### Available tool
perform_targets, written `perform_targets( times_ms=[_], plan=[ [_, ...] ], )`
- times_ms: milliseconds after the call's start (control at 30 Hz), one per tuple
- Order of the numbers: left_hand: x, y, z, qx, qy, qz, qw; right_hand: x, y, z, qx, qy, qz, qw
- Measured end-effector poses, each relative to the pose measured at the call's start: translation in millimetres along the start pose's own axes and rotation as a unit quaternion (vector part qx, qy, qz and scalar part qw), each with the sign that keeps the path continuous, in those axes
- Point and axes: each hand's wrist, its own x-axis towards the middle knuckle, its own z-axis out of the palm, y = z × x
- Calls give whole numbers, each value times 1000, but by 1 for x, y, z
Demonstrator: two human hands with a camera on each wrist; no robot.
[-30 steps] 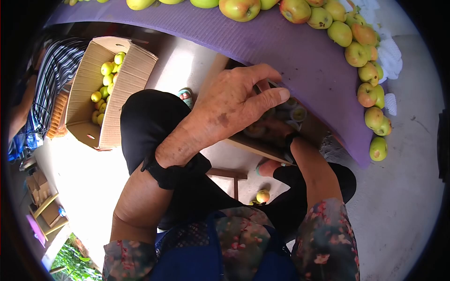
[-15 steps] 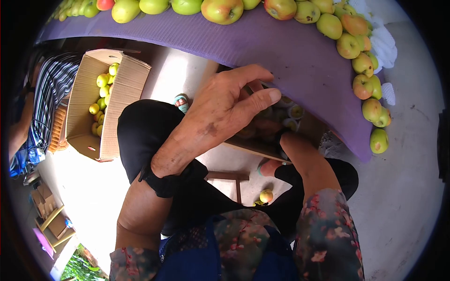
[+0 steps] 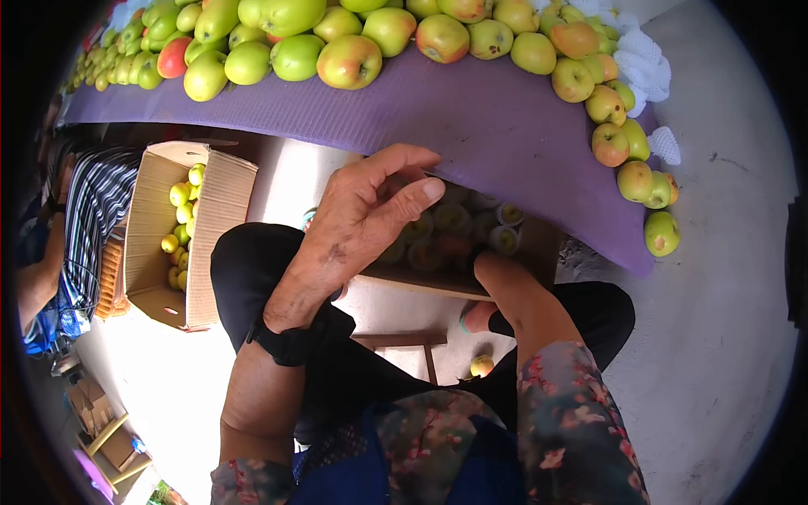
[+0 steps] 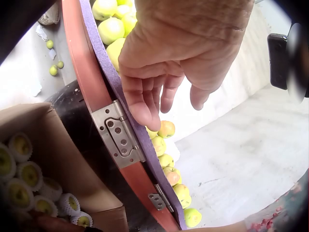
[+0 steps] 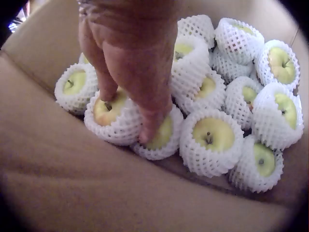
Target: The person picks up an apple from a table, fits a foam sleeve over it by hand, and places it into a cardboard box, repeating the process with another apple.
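item 1, my right hand (image 5: 130,63): reaches down into a cardboard box (image 5: 72,183), fingers extended, fingertips (image 5: 147,135) pressing on a net-wrapped apple (image 5: 159,137) in the front row; another finger touches the wrapped apple to its left (image 5: 108,113). nothing is gripped. only the right wrist view shows this contact; in the head view the hand is hidden by the box wall and the table edge, with only the forearm (image 3: 526,303) showing.

item 2, wrapped apples in that box: eleven counted in the right wrist view, each in a white foam net, packed touching. the head view shows only a few of them (image 3: 454,223), dim in shadow.

item 3, my left hand (image 3: 362,215): held above the near edge of the box, fingers loosely bent, holding nothing. the left wrist view puts its fingertips (image 4: 145,108) just beside the edge of the purple mat (image 4: 104,63) and a metal hinge (image 4: 118,137); whether they touch, i cannot tell. two hinges are counted there, not visible from the head camera.

item 4, purple mat (image 3: 505,126) on the table: loose apples (image 3: 349,61) in a long band along its far and right edges, too many for a firm count.

item 5, second cardboard box (image 3: 215,236), to the left on the floor: roughly ten small yellow-green apples (image 3: 181,219) inside.

item 6, single apple (image 3: 481,365) on the floor by a wooden stool (image 3: 404,341).

item 7, another person in a striped top (image 3: 88,210), beside the second box.
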Motion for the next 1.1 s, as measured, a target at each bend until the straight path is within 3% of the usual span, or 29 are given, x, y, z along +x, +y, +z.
perform_targets(
  times_ms=[433, 667, 800, 967, 1100],
  plan=[
    [15, -9, 11, 23, 9, -6, 1000, -58, -51, -42, -258, -57, 39, 964],
    [23, -10, 32, 15, 5, 32, 999, -127, -95, -86, -84, -29, -23, 996],
    [27, -7, 38, -31, 30, 32, 999, -191, -143, -126, -57, 45, -194, 978],
    [33, -9, 38, -101, 86, 33, 991, -238, -182, -171, -37, 96, -201, 974],
    [35, -12, 35, -125, 109, 43, 985, -235, -186, -186, 47, 182, -225, 956]
  ],
)
